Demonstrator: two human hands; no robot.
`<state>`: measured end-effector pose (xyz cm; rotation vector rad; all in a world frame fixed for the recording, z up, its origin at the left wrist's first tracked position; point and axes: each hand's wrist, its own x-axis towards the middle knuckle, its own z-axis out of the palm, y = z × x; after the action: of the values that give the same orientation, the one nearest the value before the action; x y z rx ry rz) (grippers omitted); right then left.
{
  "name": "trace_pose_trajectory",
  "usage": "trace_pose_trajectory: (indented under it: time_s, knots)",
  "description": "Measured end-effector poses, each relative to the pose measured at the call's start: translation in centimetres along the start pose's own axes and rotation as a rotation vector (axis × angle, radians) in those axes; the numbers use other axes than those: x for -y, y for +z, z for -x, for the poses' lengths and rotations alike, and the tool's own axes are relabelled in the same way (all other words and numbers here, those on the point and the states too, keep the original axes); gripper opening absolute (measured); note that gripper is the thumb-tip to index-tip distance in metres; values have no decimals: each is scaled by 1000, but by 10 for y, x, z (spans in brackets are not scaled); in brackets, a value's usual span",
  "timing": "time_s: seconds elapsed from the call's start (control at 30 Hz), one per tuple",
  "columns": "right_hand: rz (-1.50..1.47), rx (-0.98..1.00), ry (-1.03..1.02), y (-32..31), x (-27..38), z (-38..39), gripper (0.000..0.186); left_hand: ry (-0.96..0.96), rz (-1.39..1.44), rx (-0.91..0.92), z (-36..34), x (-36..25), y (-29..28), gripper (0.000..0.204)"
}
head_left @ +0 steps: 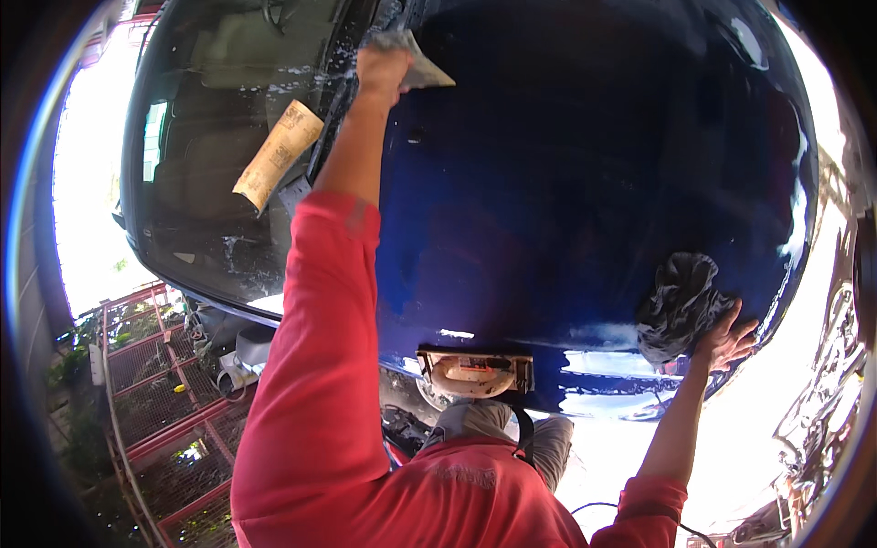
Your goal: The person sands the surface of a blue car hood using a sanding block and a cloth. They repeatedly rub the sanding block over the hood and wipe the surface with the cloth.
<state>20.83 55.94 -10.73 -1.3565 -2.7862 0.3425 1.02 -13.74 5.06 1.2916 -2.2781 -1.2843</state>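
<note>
My left arm reaches to the far side of a dark blue car hood [548, 183]. There my left hand [382, 71] is closed on a grey, creased sheet of sandpaper [422, 66], near the hood's edge by the windshield. My right hand [728, 342] rests at the hood's right near side, its fingers spread. Right beside it, a crumpled dark grey cloth [681, 306] lies on the hood, close to the thumb.
A curled tan paper sheet [279, 151] lies on the wet, spotted windshield [210, 183]. Along the near hood edge sits a pale block with a looped handle [473, 374]. Red metal mesh racks [174, 393] stand at the left. Tangled parts line the right.
</note>
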Motion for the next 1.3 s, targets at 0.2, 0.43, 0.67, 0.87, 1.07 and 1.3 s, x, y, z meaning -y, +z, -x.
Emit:
trace_pose_trajectory:
  time_s: [0.2, 0.43, 0.67, 0.87, 1.07, 1.3]
  knots:
    - [-1, -4, -14, -1, -1, 1, 111, 15, 40, 6, 16, -6, -2, 37]
    - [8, 1, -6, 2, -1, -2, 111, 101, -112, 34, 18, -31, 30, 43]
    - [-5, 6, 0, 0, 0, 0, 111, 6, 193, 150, 39, -2, -4, 32]
    - [-2, -7, -16, 1, 1, 0, 112, 181, -101, 146, 29, 1, 11, 37]
    - [-6, -17, -21, 1, -1, 0, 113, 177, 9, 224, 26, 4, 7, 27]
    - [-27, 6, -1, -4, 4, 3, 114, 145, 80, 162, 33, -1, 12, 28]
